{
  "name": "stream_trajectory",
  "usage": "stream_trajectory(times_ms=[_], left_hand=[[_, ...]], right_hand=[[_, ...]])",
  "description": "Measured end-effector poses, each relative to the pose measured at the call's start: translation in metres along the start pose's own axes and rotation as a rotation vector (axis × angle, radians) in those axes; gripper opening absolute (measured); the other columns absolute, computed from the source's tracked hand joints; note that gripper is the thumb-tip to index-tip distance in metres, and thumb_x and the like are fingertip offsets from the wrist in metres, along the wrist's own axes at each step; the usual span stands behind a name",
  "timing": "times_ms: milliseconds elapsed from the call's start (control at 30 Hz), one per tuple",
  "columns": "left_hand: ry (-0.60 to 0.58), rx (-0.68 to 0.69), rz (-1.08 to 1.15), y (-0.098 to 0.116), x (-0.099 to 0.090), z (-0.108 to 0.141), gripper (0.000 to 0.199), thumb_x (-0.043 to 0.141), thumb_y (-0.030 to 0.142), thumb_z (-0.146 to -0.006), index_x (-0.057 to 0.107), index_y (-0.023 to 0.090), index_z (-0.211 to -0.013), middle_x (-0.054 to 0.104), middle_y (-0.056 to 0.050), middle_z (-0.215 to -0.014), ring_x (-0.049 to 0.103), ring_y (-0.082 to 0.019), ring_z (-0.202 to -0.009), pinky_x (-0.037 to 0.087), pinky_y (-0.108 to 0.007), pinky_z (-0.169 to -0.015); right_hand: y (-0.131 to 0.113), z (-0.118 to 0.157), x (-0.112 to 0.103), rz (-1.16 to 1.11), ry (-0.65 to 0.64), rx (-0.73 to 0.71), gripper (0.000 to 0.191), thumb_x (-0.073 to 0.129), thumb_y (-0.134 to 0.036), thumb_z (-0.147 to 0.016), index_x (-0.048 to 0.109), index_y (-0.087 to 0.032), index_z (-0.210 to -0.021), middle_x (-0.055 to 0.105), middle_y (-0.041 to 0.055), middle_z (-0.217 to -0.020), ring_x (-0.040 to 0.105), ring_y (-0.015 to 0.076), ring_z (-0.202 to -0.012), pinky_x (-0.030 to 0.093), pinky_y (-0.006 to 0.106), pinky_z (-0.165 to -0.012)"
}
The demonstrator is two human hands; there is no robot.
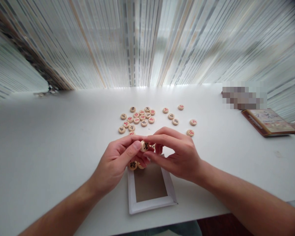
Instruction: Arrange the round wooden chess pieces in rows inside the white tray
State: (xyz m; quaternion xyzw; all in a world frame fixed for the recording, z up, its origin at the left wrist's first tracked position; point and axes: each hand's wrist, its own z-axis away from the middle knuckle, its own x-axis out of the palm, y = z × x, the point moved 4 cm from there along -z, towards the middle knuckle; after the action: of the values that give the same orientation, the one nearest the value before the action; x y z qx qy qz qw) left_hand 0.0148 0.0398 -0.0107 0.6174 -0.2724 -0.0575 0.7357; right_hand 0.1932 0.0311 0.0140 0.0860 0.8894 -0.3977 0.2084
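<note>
A round wooden Chinese chess piece (145, 146) with a black character is held up between my hands, over the far end of a shallow white-rimmed box (152, 206). My left hand (114, 162) pinches it with the thumb in front. The fingertips of my right hand (180, 154) also close on it from the other side. Just beneath my left fingers, a chess piece with a black character (133, 165) lies at the box's far left corner, and another beside it is partly covered. My fingers hide much of the far end of the box.
Several loose chess pieces (142, 116), red and black, lie grouped on the white table (64, 147) beyond my hands. A few more (190, 133) are scattered to the right. A flat brown box (270, 121) rests at far right, beside a blurred-out object. Striped curtains (142, 42) hang behind.
</note>
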Motion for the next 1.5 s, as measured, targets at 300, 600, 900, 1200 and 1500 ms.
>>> stream_trajectory(times_ms=[300, 600, 900, 1200, 1500], left_hand=[[0.181, 0.135, -0.198, 0.008, -0.010, 0.004, 0.029, 0.072, 0.043, -0.105, 0.085, 0.018, -0.106, 0.074, -0.002, -0.077, 0.053, -0.008, -0.055, 0.043, -0.020, -0.052], [0.246, 0.275, -0.480, 0.011, -0.015, -0.002, 0.032, 0.062, 0.034, -0.109, 0.084, 0.017, -0.094, 0.078, -0.003, -0.080, 0.062, -0.012, -0.067, 0.053, -0.023, -0.064], [0.219, 0.291, -0.584, 0.010, -0.014, -0.003, 0.032, 0.059, 0.031, -0.109, 0.082, 0.017, -0.093, 0.077, -0.002, -0.079, 0.064, -0.012, -0.067, 0.054, -0.025, -0.064], [0.196, 0.326, -0.627, 0.009, -0.012, -0.002, 0.032, 0.058, 0.030, -0.110, 0.081, 0.017, -0.092, 0.078, -0.002, -0.080, 0.065, -0.012, -0.068, 0.054, -0.025, -0.065], [0.170, 0.339, -0.632, 0.009, -0.011, -0.001, 0.033, 0.057, 0.030, -0.111, 0.081, 0.018, -0.091, 0.077, -0.001, -0.080, 0.066, -0.011, -0.069, 0.054, -0.024, -0.065]], right_hand=[[-0.003, -0.003, -0.003, 0.064, -0.010, 0.022, 0.012, 0.080, -0.020, -0.092, 0.075, -0.019, -0.103, 0.071, 0.0022, -0.079, 0.064, 0.0128, -0.061, 0.055, 0.026, -0.059], [0.001, -0.005, -0.011, 0.226, -0.431, -0.014, 0.008, 0.077, -0.022, -0.093, 0.074, -0.015, -0.095, 0.070, -0.0003, -0.078, 0.054, 0.0092, -0.057, 0.041, 0.024, -0.057], [0.004, 0.005, 0.003, 0.442, -0.823, 0.121, 0.013, 0.079, -0.026, -0.092, 0.070, -0.018, -0.087, 0.070, 0.0005, -0.076, 0.051, 0.0134, -0.061, 0.026, 0.030, -0.059], [0.005, 0.006, 0.007, 0.490, -0.928, 0.192, 0.007, 0.076, -0.024, -0.094, 0.074, -0.018, -0.098, 0.073, 0.0017, -0.082, 0.054, 0.0148, -0.065, 0.024, 0.031, -0.061], [0.006, 0.006, 0.010, 0.500, -0.946, 0.209, 0.008, 0.072, -0.023, -0.095, 0.072, -0.018, -0.088, 0.072, 0.0014, -0.080, 0.052, 0.0138, -0.064, 0.024, 0.032, -0.061]])
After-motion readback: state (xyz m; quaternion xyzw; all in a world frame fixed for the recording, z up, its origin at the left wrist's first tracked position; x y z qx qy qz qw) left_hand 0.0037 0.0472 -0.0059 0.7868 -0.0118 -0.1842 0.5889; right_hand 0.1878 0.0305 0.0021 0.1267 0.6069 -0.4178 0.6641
